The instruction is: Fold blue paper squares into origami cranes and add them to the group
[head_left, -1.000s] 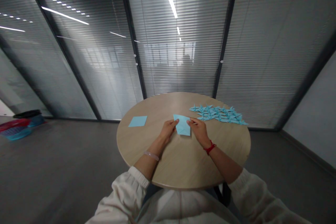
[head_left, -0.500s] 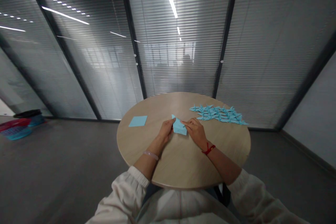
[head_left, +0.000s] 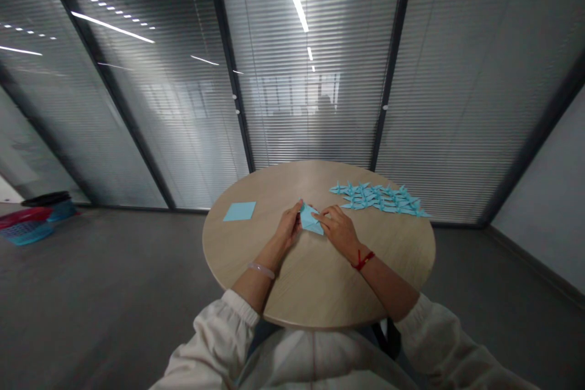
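Just above the centre of the frame, two bare hands meet over a small folded blue paper, which lies low on the round wooden table between them. The left hand pinches its left edge with closed fingertips, and the right hand closes its fingertips on the right edge and lower corner, so both hands have hold of the paper. Whether the paper lies flat on the wood or is lifted slightly cannot be told. The paper looks thin, very light and limp, likely to crease wherever it is pressed and to tear if pulled hard, so light fingertip holds at its edges and corners suit it best. A pale bracelet circles the left wrist and a red cord bracelet the right. Left of the hands, well apart, a flat blue square sheet lies on the table. To the upper right of the hands, rows of small blue paper cranes are spread near the table's far edge. Behind the table stands a glass wall with blinds, and coloured baskets sit on the floor at the far left.
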The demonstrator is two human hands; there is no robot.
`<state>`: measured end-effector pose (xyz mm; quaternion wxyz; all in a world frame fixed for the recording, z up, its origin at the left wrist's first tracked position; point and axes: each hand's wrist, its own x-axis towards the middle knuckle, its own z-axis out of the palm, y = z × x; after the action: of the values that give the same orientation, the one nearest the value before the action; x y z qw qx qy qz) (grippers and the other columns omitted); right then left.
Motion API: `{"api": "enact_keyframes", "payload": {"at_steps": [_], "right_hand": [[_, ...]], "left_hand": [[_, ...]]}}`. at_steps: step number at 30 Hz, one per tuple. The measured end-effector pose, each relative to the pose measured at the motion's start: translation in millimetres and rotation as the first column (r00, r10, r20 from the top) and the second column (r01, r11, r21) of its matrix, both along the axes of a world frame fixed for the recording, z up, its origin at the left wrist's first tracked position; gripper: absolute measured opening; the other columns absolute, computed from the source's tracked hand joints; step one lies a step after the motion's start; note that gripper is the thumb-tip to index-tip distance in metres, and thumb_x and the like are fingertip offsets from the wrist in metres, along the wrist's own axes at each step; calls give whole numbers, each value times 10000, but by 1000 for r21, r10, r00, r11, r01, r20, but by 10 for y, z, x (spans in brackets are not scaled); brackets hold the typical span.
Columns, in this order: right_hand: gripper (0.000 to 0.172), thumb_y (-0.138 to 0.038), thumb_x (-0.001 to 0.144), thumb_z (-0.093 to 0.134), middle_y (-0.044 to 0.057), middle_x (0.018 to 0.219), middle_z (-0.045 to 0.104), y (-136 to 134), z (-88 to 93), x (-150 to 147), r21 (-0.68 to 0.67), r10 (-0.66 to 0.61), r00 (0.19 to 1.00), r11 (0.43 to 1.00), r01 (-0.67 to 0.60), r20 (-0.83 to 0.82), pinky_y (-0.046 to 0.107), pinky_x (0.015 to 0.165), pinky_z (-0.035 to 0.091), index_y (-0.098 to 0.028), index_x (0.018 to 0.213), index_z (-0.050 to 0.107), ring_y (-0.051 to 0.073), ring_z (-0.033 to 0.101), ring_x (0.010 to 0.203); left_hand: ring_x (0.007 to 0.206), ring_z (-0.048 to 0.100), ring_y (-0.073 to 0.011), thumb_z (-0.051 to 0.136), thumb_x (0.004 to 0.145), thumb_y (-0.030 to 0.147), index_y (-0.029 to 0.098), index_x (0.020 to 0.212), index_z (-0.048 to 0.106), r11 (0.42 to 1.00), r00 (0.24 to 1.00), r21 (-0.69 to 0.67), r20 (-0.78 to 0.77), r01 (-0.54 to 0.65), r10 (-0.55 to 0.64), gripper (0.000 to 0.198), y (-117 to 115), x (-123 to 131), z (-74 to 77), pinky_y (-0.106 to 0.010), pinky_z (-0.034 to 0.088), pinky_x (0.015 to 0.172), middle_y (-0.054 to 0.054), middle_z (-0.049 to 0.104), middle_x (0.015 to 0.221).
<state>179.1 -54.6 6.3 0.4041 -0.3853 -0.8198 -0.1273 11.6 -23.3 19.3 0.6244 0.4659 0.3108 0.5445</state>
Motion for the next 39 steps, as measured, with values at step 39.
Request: {"api": "enact_keyframes", "payload": {"at_steps": [39], "right_hand": [[391,-518,648,705,29,683,656,245,-185,-32,-576,-63,707,633,-517,-704,254,586,416,-135,691,638,149,580,610]], "left_hand": [[426,380,-68,727,595,570,115,618,613,955,894,250,-373,-160,247,470,-26,20,10,-203,252,418,25,473,486]]}}
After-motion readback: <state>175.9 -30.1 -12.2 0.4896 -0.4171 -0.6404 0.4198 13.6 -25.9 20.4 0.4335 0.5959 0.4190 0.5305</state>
